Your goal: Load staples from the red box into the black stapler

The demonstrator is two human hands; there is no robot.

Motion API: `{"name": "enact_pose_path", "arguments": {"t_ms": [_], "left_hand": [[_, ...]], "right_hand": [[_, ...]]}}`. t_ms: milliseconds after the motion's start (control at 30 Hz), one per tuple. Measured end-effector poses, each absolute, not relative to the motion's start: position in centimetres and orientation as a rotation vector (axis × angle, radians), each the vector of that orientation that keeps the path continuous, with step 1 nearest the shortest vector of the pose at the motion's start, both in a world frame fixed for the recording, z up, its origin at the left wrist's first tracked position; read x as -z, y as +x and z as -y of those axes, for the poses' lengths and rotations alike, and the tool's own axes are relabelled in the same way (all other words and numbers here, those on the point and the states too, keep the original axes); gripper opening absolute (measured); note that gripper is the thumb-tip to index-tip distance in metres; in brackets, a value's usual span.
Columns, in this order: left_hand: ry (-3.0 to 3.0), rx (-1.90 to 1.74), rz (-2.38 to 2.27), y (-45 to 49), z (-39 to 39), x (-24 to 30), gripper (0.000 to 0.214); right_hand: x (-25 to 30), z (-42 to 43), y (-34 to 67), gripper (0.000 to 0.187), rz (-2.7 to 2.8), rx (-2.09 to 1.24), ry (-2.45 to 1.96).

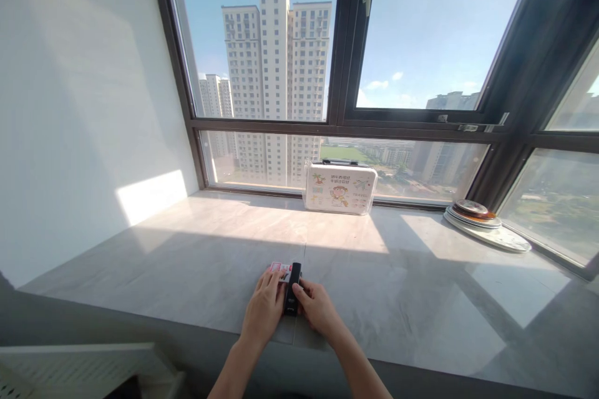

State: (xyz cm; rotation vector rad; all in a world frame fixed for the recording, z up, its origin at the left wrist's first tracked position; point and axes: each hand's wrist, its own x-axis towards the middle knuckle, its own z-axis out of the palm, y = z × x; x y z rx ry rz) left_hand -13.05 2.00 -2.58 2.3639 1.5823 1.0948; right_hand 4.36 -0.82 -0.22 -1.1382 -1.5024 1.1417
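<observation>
A long black stapler (pixel 292 290) lies near the front edge of the stone sill, its length pointing away from me. My right hand (pixel 318 307) grips it from the right, with the thumb on its top. Against its left side is a small pink-and-white printed card (pixel 279 267), partly under my fingers. My left hand (pixel 266 302) is closed over this card, fingers pointing forward and the thumb side close to the stapler. Whether the card reaches between the stapler's jaws is hidden.
A white case (pixel 340 189) with cartoon prints stands against the window at the back of the sill (pixel 196 274). Stacked plates (pixel 486 227) sit in the right corner. A pale slatted piece of furniture (pixel 84 365) is below the sill at lower left.
</observation>
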Motion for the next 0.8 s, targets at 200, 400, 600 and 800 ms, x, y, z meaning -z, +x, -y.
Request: {"name": "enact_pose_path", "arguments": {"t_ms": [200, 400, 600, 800], "left_hand": [[2.352, -1.130, -1.619, -12.6, -1.6, 2.3, 0.039], [2.367, -1.125, -1.618, -12.5, -1.2, 1.8, 0.039], [2.390, -1.116, -1.598, -12.6, -1.1, 1.6, 0.039], [2.408, -1.107, -1.600, -12.4, -0.9, 1.4, 0.039]], "right_hand": [[0.9, 0.3, 4.1, 0.057, 1.502, -1.075, -1.121], [0.8, 0.5, 3.9, 0.060, 1.523, -1.035, -1.136], [0.4, 1.4, 3.7, 0.056, 1.556, -0.894, -1.225], [0.3, 1.7, 3.5, 0.051, 1.560, -0.836, -1.270]]}}
